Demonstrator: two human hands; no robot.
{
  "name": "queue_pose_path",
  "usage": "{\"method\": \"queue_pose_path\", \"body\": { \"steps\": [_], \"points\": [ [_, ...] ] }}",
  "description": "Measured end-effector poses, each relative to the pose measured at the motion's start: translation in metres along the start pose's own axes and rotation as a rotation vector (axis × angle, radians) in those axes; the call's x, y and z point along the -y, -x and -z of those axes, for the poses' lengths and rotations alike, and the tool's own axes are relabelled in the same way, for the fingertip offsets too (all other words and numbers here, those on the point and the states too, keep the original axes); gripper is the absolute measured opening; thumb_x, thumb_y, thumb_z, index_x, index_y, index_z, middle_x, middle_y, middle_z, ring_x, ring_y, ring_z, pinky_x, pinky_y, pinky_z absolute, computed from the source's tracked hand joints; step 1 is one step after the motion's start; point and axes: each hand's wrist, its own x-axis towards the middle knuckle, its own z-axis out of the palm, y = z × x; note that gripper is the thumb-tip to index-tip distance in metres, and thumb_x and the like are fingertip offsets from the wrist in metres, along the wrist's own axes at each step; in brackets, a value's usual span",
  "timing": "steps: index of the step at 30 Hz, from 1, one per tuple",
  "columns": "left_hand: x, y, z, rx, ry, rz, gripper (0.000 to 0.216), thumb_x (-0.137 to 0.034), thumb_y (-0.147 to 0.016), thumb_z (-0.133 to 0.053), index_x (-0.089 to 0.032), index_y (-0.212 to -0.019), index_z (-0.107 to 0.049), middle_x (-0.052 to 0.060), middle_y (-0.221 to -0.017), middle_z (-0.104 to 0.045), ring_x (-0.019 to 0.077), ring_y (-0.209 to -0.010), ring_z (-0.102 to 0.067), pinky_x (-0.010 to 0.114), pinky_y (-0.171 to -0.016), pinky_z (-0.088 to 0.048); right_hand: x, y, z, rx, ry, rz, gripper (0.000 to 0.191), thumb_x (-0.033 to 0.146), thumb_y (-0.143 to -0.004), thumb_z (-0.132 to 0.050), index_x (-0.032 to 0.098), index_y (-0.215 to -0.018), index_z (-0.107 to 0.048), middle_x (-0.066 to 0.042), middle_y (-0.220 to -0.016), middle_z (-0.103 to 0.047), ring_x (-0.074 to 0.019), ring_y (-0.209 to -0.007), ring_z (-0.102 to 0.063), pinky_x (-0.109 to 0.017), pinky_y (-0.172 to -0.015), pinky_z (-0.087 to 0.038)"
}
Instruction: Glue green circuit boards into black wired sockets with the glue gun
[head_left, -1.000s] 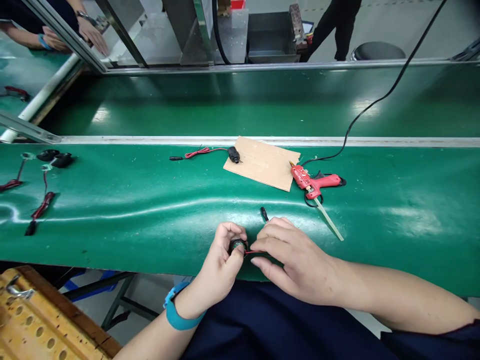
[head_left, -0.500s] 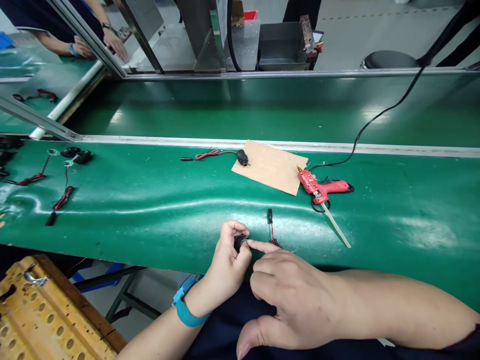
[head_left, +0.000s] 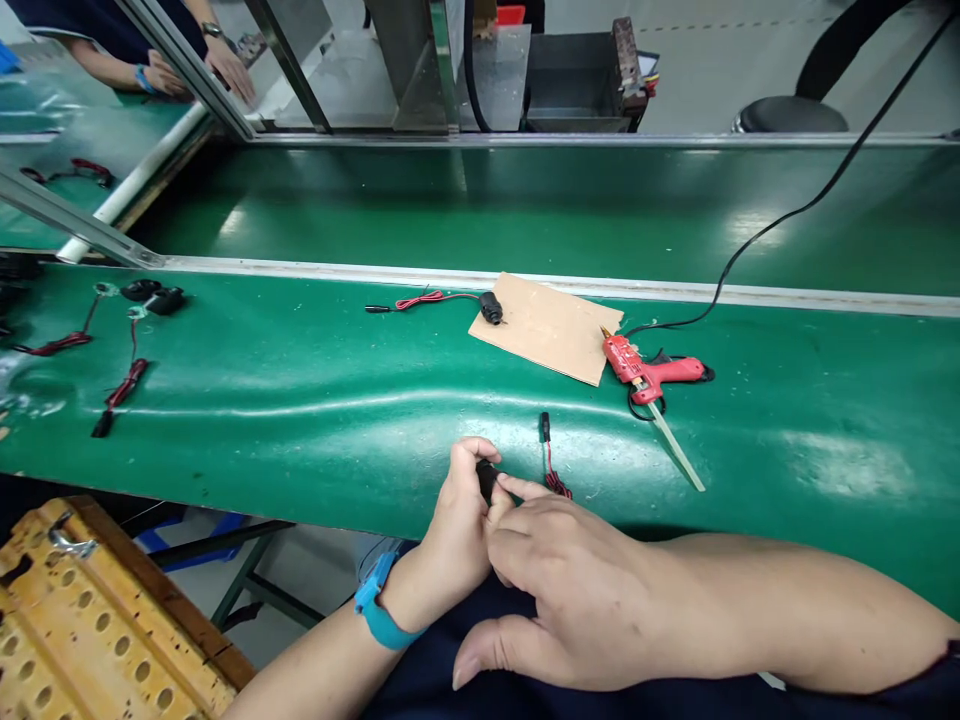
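My left hand [head_left: 457, 530], with a blue wristband, is closed round a small black round part [head_left: 486, 476] at the near edge of the green belt [head_left: 300, 400]. My right hand [head_left: 570, 590] lies against it, forefinger tip pressed on the part, other fingers curled, thumb hanging free. A thin red and black wire [head_left: 551, 462] with a black plug end runs from under my right hand onto the belt.
A red glue gun [head_left: 649, 372] with a glue stick and black cord lies right of a cardboard sheet [head_left: 551, 327]. Another black part with red wire [head_left: 450, 300] sits by the cardboard. More wired parts [head_left: 120, 385] lie far left. A wooden perforated block [head_left: 90, 630] is at lower left. Another person's hands [head_left: 217, 60] are far left at the back.
My right hand has shifted from pinching the wire beside the part to pressing its forefinger on the part. The wire's plug end now lies uncovered on the belt.
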Motion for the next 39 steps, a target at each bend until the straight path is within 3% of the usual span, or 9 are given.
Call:
{"method": "queue_pose_path", "body": {
  "steps": [3,8,17,26,29,32,35,37,39],
  "points": [
    [0.001,0.001,0.002,0.008,-0.028,0.006,0.027,-0.016,-0.093,-0.053,-0.025,-0.117,-0.042,0.004,-0.111,-0.05,0.0217,-0.107,-0.054,0.038,-0.087,-0.047,0.0,0.002,-0.005,-0.01,-0.018,0.004,0.053,0.067,-0.083,-0.072,0.016,-0.075,-0.063,-0.002,-0.066,-0.059,-0.0176,-0.07,-0.053,-0.034,-0.079,-0.051],
    [0.004,0.0,0.006,0.032,0.025,0.018,0.024,-0.016,-0.096,-0.05,-0.024,-0.116,-0.041,0.004,-0.108,-0.051,0.0206,-0.106,-0.054,0.04,-0.092,-0.045,-0.003,0.004,-0.004,-0.063,-0.067,0.038,0.049,0.059,-0.09,-0.069,0.016,-0.069,-0.059,0.003,-0.06,-0.052,-0.0132,-0.061,-0.05,-0.036,-0.104,-0.046],
    [0.004,0.002,0.005,0.045,0.031,0.048,0.026,-0.018,-0.096,-0.051,-0.024,-0.119,-0.041,0.005,-0.11,-0.051,0.0212,-0.106,-0.055,0.037,-0.086,-0.047,-0.003,0.0,-0.001,0.024,-0.01,-0.019,0.047,0.058,-0.084,-0.076,0.016,-0.07,-0.061,-0.002,-0.067,-0.058,-0.0179,-0.07,-0.055,-0.031,-0.07,-0.049],
    [0.004,0.006,0.005,0.093,0.031,0.133,0.024,-0.019,-0.092,-0.054,-0.025,-0.113,-0.044,0.001,-0.101,-0.054,0.016,-0.082,-0.055,0.033,-0.074,-0.047,0.005,-0.002,-0.018,-0.032,0.024,-0.055,0.036,0.049,-0.091,-0.073,0.015,-0.079,-0.068,-0.007,-0.075,-0.068,-0.0213,-0.076,-0.063,-0.039,-0.089,-0.053],
    [0.004,0.006,0.012,0.126,0.082,0.075,0.019,-0.019,-0.095,-0.052,-0.025,-0.112,-0.045,0.002,-0.102,-0.055,0.0175,-0.091,-0.056,0.034,-0.081,-0.047,-0.001,0.001,-0.017,-0.06,0.015,0.004,0.035,0.045,-0.095,-0.068,0.013,-0.083,-0.068,-0.008,-0.08,-0.069,-0.0221,-0.082,-0.065,-0.038,-0.093,-0.053],
    [-0.001,0.004,0.022,0.134,0.184,0.054,0.016,-0.019,-0.099,-0.048,-0.024,-0.114,-0.045,0.004,-0.105,-0.056,0.0187,-0.099,-0.055,0.035,-0.089,-0.046,-0.012,0.006,-0.011,-0.216,0.018,0.081,0.027,0.038,-0.097,-0.067,0.011,-0.091,-0.067,-0.008,-0.084,-0.069,-0.0207,-0.084,-0.064,-0.042,-0.101,-0.049],
    [-0.007,0.004,0.031,0.155,0.274,0.085,0.015,-0.019,-0.101,-0.046,-0.024,-0.114,-0.046,0.005,-0.108,-0.056,0.0189,-0.102,-0.055,0.034,-0.089,-0.046,-0.025,0.007,-0.005,-0.306,0.086,0.045,0.041,0.045,-0.09,-0.075,0.011,-0.109,-0.065,-0.011,-0.099,-0.069,-0.0246,-0.094,-0.062,-0.045,-0.093,-0.05],
    [-0.011,0.005,0.035,0.154,0.313,0.098,0.016,-0.019,-0.101,-0.046,-0.025,-0.116,-0.046,0.005,-0.113,-0.056,0.0197,-0.109,-0.054,0.034,-0.092,-0.046,-0.032,0.005,-0.005,-0.269,0.103,0.025,0.057,0.051,-0.085,-0.079,0.012,-0.121,-0.061,-0.014,-0.112,-0.067,-0.0274,-0.102,-0.06,-0.045,-0.091,-0.05],
    [-0.013,0.007,0.035,0.149,0.349,0.097,0.018,-0.019,-0.101,-0.047,-0.025,-0.117,-0.047,0.006,-0.119,-0.056,0.0203,-0.116,-0.053,0.036,-0.099,-0.044,-0.037,0.002,-0.008,-0.25,0.1,0.046,0.058,0.05,-0.085,-0.079,0.012,-0.124,-0.06,-0.015,-0.117,-0.066,-0.0275,-0.104,-0.059,-0.046,-0.092,-0.049]
  ]
}}
